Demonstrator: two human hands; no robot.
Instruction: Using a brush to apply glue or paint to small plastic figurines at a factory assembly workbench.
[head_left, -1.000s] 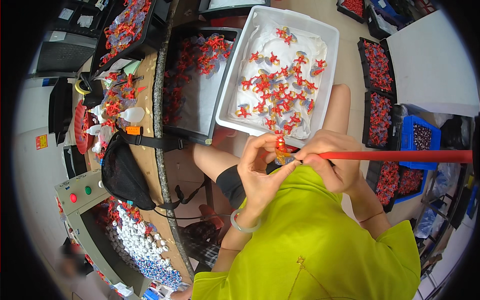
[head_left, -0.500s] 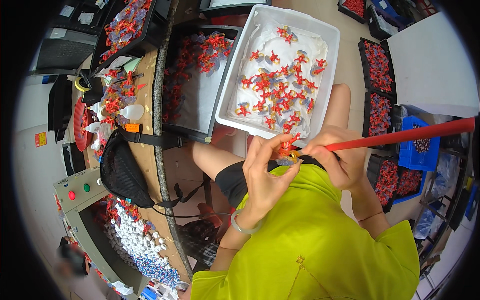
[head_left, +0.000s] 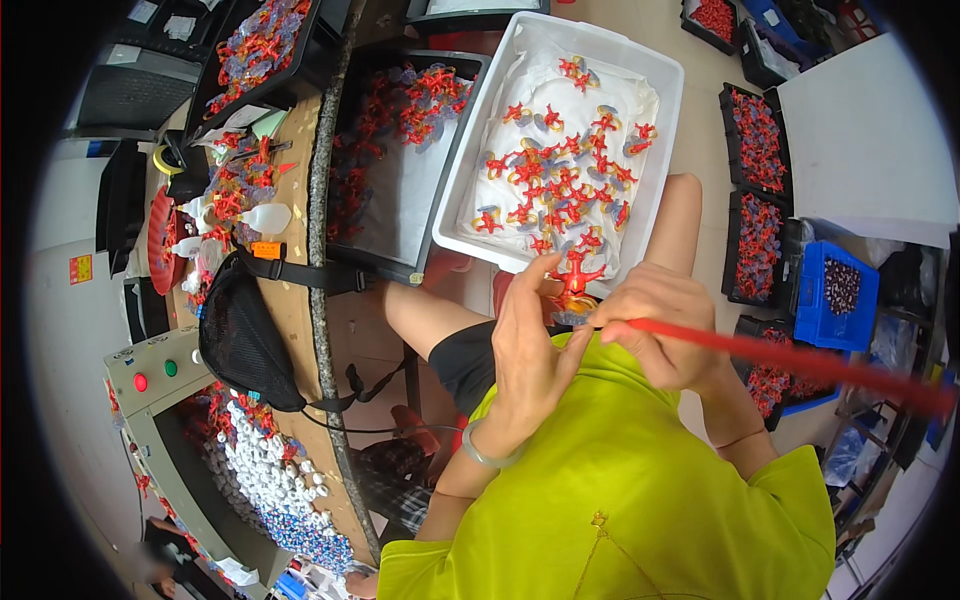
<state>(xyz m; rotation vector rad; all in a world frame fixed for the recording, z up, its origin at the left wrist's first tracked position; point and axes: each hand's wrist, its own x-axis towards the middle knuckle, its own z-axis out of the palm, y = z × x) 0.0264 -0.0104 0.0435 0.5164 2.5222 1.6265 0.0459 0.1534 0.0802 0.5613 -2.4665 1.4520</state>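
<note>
My left hand (head_left: 525, 350) is closed around a small red plastic figurine (head_left: 577, 277) with a yellow and grey-blue base, pinching it between thumb and fingers above my lap. A paintbrush (head_left: 745, 346) with a long red handle is gripped in my right hand (head_left: 665, 325). Its thin dark tip meets the figurine's base beside my left thumb; whether it touches is hard to tell. Just beyond the hands, a white tray (head_left: 466, 165) lined with white sheet rests at my knees. Several similar red figurines (head_left: 562, 190) are spread over the lining.
Left of the white tray is a black tray (head_left: 405, 272) with more figurines. A worktable (head_left: 300, 190) on the left bears a black mesh bag (head_left: 250, 335), a white squeeze bottle (head_left: 267, 219) and loose parts. Filled black crates (head_left: 757, 245) and a blue basket (head_left: 838, 325) stand at right.
The figurine has turned in my left hand, showing more of its red body. The brush's handle end has swung down, and my right hand has shifted slightly left.
</note>
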